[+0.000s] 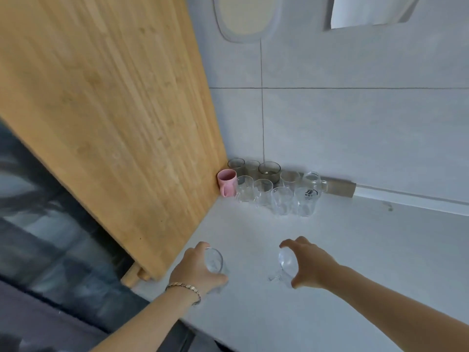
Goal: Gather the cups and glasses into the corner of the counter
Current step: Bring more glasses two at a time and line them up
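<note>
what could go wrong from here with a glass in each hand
1. The left hand grips a plain glass and the right hand a handled glass; carried together, they could clink.
2. The corner group beside the pink mug is tightly packed; adding more may knock the front row, such as the printed glass.
3. The plain glass sits close to the wooden board and could strike it.
</note>
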The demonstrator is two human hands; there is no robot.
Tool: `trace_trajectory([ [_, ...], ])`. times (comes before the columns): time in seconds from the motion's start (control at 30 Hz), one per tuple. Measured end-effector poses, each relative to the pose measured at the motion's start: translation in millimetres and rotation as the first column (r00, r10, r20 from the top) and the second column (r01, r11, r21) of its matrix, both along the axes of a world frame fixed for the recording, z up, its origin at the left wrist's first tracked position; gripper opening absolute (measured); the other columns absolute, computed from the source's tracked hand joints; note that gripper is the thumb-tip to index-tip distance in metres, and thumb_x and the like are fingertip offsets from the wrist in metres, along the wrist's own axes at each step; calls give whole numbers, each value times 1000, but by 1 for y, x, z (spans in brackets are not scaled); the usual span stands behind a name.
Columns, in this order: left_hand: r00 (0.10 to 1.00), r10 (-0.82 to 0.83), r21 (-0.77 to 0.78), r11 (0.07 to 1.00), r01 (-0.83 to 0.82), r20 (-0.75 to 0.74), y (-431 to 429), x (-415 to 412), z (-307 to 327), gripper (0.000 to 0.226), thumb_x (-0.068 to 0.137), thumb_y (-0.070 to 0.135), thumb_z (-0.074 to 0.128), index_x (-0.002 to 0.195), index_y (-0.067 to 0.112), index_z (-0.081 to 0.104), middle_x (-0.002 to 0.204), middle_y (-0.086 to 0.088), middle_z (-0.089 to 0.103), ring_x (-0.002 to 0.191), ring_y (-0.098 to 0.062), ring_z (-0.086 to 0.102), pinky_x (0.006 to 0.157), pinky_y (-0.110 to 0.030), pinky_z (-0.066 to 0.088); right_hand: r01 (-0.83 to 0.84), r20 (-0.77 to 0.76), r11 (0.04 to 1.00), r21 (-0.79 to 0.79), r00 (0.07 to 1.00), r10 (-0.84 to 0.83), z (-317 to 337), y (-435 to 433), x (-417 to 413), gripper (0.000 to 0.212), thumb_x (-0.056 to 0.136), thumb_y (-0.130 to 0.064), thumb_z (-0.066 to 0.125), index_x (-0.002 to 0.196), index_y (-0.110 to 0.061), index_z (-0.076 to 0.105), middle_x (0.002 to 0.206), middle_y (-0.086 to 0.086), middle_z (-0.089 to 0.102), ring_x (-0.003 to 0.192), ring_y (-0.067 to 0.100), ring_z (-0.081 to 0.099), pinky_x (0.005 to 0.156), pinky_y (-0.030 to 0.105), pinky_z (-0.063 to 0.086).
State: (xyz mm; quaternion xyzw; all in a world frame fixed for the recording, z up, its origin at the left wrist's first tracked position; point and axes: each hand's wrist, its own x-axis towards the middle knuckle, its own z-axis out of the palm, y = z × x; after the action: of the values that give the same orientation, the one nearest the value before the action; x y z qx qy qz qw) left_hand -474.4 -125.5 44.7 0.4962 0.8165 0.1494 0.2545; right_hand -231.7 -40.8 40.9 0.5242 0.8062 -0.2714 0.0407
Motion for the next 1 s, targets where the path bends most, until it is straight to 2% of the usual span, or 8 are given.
trace_trajectory([
  [0.13, 999, 22, -29, 999, -23, -38, 59, -38, -5, 83, 61, 41, 75, 133, 29, 36, 132, 1, 43, 115, -19, 55, 93, -27, 47, -52, -7, 998, -29, 999, 52, -11, 57, -52, 84, 63, -20, 79, 133, -35, 36, 127, 0, 34, 106, 23, 54, 72, 25, 47],
  [0.3, 996, 5, -91, 996, -13, -92, 129, -71, -24, 71, 60, 40, 73, 122, 26, 40, 122, -1, 46, 105, -24, 59, 83, -29, 51, -156, 59, 987, -38, 986, 158, -30, 109, -115, 81, 66, -13, 78, 132, -35, 37, 131, 2, 31, 116, 24, 45, 81, 32, 51],
  [0.53, 997, -31, -159, 987, 18, -76, 211, -90, -70, 66, 67, 40, 67, 124, 28, 36, 129, -1, 41, 105, -24, 60, 80, -30, 52, -261, 235, 965, 40, 941, 245, -56, 165, -179, 68, 77, -2, 67, 133, -32, 40, 137, 4, 34, 120, 27, 41, 80, 35, 47],
  [0.7, 998, -58, -180, 982, 54, -15, 248, -99, -86, 68, 67, 39, 70, 125, 24, 36, 128, -3, 42, 105, -25, 60, 76, -30, 50, -225, 163, 973, 59, 963, 213, -67, 184, -188, 73, 79, -1, 64, 138, -34, 34, 147, -2, 27, 132, 21, 30, 83, 35, 48],
  [0.8, 999, -41, -159, 986, 40, -2, 262, -105, -92, 67, 69, 37, 70, 126, 24, 37, 128, -4, 41, 107, -27, 58, 73, -29, 48, -22, 61, 999, -43, 998, 25, -74, 178, -185, 103, 74, -17, 74, 149, -33, 5, 156, 0, 5, 141, 27, 16, 102, 38, 43],
  [0.87, 999, -36, -134, 990, 37, 5, 269, -105, -94, 69, 69, 34, 71, 129, 24, 37, 132, -5, 36, 109, -29, 56, 75, -29, 49, 262, -19, 950, -172, 963, -269, -79, 169, -187, 118, 69, -41, 77, 149, -28, -9, 152, 7, 8, 135, 30, 31, 104, 38, 42],
  [0.93, 999, -31, -120, 992, 34, 28, 272, -103, -96, 70, 70, 30, 70, 131, 25, 36, 135, -5, 30, 112, -30, 53, 78, -32, 51, 477, -54, 838, -264, 860, -507, -85, 165, -192, 118, 70, -50, 74, 149, -19, -7, 143, 13, 24, 122, 27, 50, 99, 33, 45],
  [1.0, 998, -56, -130, 990, 60, 36, 271, -101, -98, 74, 70, 25, 69, 134, 24, 31, 140, -6, 23, 121, -30, 44, 84, -34, 52, 550, -93, 773, -317, 793, -603, -89, 164, -202, 106, 72, -48, 74, 148, -17, 7, 134, 14, 34, 112, 27, 55, 94, 32, 48],
])
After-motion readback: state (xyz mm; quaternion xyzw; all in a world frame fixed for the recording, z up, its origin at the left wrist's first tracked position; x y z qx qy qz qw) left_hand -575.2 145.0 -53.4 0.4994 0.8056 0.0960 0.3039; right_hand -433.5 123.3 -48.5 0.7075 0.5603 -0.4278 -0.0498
